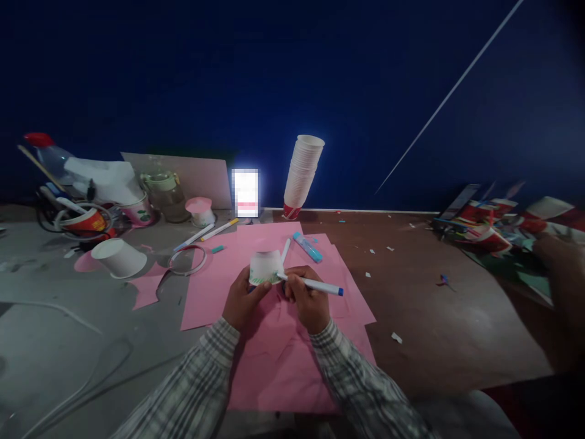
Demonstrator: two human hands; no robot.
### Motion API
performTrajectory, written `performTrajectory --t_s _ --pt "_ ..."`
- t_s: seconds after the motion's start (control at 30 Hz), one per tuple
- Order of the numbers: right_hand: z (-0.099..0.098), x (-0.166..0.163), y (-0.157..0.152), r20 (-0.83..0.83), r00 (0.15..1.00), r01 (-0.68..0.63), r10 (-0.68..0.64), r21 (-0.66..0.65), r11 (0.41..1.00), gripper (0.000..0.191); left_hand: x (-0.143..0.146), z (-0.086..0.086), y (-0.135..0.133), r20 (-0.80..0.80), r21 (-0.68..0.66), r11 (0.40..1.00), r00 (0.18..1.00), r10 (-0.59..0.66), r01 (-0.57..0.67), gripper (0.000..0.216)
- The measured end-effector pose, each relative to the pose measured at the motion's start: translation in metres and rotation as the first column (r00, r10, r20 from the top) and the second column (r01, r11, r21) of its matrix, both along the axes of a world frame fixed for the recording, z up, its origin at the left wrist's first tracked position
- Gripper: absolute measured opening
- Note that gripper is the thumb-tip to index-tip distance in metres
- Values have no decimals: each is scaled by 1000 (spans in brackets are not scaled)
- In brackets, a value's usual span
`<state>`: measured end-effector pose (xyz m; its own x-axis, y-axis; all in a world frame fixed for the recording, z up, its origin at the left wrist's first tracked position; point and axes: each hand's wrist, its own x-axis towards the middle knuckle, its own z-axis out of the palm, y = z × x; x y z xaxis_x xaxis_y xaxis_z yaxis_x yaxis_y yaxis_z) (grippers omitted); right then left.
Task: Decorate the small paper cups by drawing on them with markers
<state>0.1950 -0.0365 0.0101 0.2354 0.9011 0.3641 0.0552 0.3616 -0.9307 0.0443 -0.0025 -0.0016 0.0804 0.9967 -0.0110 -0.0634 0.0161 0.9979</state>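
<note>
Frame centre: left hand (pixel 243 300) grips tapered white paper cup (pixel 265 266), right hand (pixel 307 297) slim blue-ended white marker (pixel 322 285).
Slack grip could, I fear, skew strokes.

Pretty classic plaid is worn on both arms here, tbh. Off-white and pale grey checks are crossed by darker grey, almost black lines, and the same pattern is carried by the left sleeve (pixel 192 381) and the right sleeve (pixel 361 378). The wrists are ringed by the left cuff (pixel 223 332) and right cuff (pixel 325 336), both in matching checks. Soft creases are seen in the cloth, and the left hand (pixel 242 300) and right hand (pixel 308 300) are left bare. Finer stitching is kinda lost to blur.
</note>
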Motion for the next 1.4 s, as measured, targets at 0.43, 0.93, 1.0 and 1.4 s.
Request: performTrajectory --t_s 0.43,0.93,1.0,1.4 --pt "-1 -1 0 -23 1000 -7 8 31 1000 30 0 3 -1 -27 -18 1000 999 -21 20 44" --pt "-5 -2 1 -25 1000 0 1 14 1000 28 1 2 -2 -59 19 1000 998 11 -10 47" --pt "-5 -2 1 -15 1000 -10 11 15 1000 28 1 3 -2 -59 16 1000 998 4 -3 42" --pt "-2 -2 0 -1 1000 -9 9 10 1000 30 1 2 -2 -43 13 1000 999 17 -16 49"
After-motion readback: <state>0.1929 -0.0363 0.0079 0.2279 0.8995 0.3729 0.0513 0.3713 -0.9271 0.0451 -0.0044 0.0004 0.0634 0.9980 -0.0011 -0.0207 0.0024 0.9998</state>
